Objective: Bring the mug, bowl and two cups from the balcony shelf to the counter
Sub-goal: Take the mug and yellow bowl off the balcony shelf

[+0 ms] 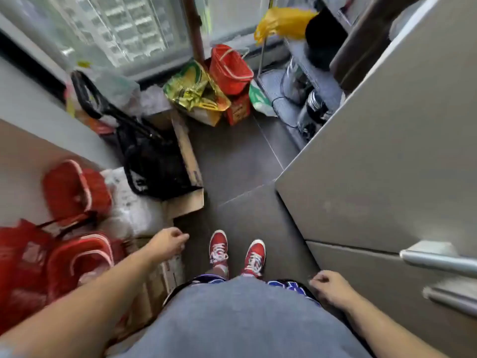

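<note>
Narrow balcony, dark tiled floor [245, 161], window [124, 29] along the top of the frame. Shelf [307, 81] at upper right, holding blurred metal items; mug, bowl and cups cannot be told apart there. Fridge [387, 151] at right. Red bucket [229, 69] at top centre; red bags [74, 192] at left. Left hand [169, 241], lower centre-left: fingers loosely curled, holding nothing. Right hand [330, 288], lower right: fingers curled, empty. Red shoes [236, 250] between them.

I see a dark tiled floor [240, 156], a daylit window [124, 29] ahead, and a grey fridge [374, 164] along the right
</note>
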`<state>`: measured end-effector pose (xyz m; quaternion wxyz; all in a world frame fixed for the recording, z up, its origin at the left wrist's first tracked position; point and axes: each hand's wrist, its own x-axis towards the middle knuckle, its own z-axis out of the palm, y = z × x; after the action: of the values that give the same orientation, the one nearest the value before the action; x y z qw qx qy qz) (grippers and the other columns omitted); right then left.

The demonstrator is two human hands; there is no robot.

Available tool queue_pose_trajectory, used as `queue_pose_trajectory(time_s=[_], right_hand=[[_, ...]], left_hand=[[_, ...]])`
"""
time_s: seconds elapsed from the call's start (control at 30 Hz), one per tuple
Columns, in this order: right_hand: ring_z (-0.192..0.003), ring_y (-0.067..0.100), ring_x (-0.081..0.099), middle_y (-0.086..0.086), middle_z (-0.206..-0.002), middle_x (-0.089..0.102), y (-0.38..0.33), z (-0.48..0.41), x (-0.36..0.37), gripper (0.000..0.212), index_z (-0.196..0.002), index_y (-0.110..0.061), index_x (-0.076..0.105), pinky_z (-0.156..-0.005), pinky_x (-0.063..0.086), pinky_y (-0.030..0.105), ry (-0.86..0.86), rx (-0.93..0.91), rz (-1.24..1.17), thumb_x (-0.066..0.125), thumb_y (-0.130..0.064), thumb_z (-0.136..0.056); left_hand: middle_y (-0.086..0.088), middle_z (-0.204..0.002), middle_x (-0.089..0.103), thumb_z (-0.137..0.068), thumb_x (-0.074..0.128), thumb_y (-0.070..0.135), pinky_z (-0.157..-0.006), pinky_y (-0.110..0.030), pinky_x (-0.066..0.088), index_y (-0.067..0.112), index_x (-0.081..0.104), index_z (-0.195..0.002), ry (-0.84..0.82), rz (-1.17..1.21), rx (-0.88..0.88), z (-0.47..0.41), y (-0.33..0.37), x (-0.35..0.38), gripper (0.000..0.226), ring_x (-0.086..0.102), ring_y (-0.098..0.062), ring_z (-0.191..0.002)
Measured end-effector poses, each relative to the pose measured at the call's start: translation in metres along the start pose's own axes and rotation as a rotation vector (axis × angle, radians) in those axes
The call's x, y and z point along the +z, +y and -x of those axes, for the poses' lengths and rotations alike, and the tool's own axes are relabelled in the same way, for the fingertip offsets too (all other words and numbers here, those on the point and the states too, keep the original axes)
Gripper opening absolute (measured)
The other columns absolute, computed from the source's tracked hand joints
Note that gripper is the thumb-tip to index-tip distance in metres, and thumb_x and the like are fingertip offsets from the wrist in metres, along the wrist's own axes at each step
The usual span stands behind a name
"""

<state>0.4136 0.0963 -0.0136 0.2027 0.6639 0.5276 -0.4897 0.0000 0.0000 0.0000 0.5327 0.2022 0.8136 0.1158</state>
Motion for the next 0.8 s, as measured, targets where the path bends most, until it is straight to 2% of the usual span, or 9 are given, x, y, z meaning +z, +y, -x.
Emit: queue_pose_trajectory(time_s=[0.07,0.2,0.33,0.43,0.53,0.63,0.7,0.8], right_hand=[[-0.045,0.010,0.049,0.000,-0.056,0.060,0.006,-0.007,-0.001,0.022,-0.066,-0.013,0.060,-0.045,0.039,0.020,-0.018,0.026,0.005,0.068,-0.017,-0.087],[-0.041,0.016,0.048,-0.002,-0.047,0.056,0.007,-0.024,-0.008,0.030,-0.061,-0.014,0.055,-0.052,0.038,0.026,-0.049,0.063,-0.018,0.065,-0.020,-0.089],[-0.052,0.021,0.054,0.003,-0.057,0.060,-0.045,-0.046,-0.031,0.028,-0.065,-0.012,0.056,-0.060,0.045,0.030,-0.048,-0.012,-0.004,0.064,-0.023,-0.089],[-0.050,0.018,0.055,0.002,-0.060,0.063,-0.109,-0.060,-0.050,0.026,-0.069,-0.012,0.058,-0.054,0.043,0.023,-0.041,-0.102,0.011,0.064,-0.027,-0.089],[-0.053,0.019,0.054,0.005,-0.065,0.063,-0.179,-0.075,-0.066,0.024,-0.074,-0.009,0.060,-0.055,0.043,0.024,-0.054,-0.189,0.012,0.064,-0.027,-0.089],[-0.056,0.019,0.052,0.009,-0.070,0.061,-0.245,-0.093,-0.080,0.024,-0.079,-0.007,0.059,-0.042,0.040,0.017,-0.054,-0.234,-0.028,0.064,-0.027,-0.090],[-0.058,0.019,0.051,0.010,-0.072,0.059,-0.283,-0.105,-0.088,0.023,-0.081,-0.006,0.058,-0.035,0.036,0.009,-0.045,-0.245,-0.065,0.063,-0.025,-0.092],[-0.057,0.017,0.051,0.009,-0.071,0.058,-0.322,-0.121,-0.099,0.023,-0.079,-0.007,0.056,-0.033,0.035,0.008,-0.034,-0.228,-0.066,0.061,-0.025,-0.093]], left_hand=[[-0.005,-0.061,0.060,-0.095,0.056,0.023,-0.035,-0.016,0.036,0.009,0.060,-0.078,0.006,-0.007,-0.009,-0.004,0.006,0.009,0.022,0.053,-0.017,-0.049],[-0.006,-0.076,0.068,-0.094,0.055,0.031,-0.052,-0.025,0.043,0.010,0.064,-0.092,-0.008,-0.034,-0.026,0.000,0.014,0.020,0.023,0.060,-0.018,-0.064],[-0.004,-0.082,0.070,-0.094,0.055,0.034,-0.056,-0.027,0.046,0.014,0.063,-0.093,0.004,-0.087,-0.037,0.006,0.012,0.009,0.022,0.064,-0.017,-0.068],[-0.005,-0.083,0.070,-0.093,0.055,0.034,-0.059,-0.032,0.053,0.015,0.062,-0.090,0.029,-0.099,-0.086,0.005,0.002,-0.007,0.021,0.067,-0.020,-0.072],[-0.005,-0.083,0.070,-0.093,0.055,0.035,-0.066,-0.034,0.056,0.016,0.062,-0.087,0.042,-0.090,-0.133,-0.008,-0.005,-0.029,0.021,0.067,-0.020,-0.072],[-0.007,-0.080,0.070,-0.093,0.057,0.032,-0.072,-0.038,0.056,0.013,0.063,-0.085,0.040,-0.052,-0.162,-0.033,-0.008,-0.055,0.022,0.065,-0.021,-0.070],[-0.006,-0.080,0.070,-0.093,0.056,0.034,-0.066,-0.034,0.053,0.014,0.063,-0.084,0.040,-0.064,-0.184,-0.057,-0.003,-0.077,0.023,0.065,-0.019,-0.068],[-0.004,-0.078,0.071,-0.092,0.057,0.036,-0.060,-0.027,0.048,0.015,0.063,-0.082,0.040,-0.081,-0.191,-0.095,0.017,-0.116,0.024,0.065,-0.019,-0.068]])
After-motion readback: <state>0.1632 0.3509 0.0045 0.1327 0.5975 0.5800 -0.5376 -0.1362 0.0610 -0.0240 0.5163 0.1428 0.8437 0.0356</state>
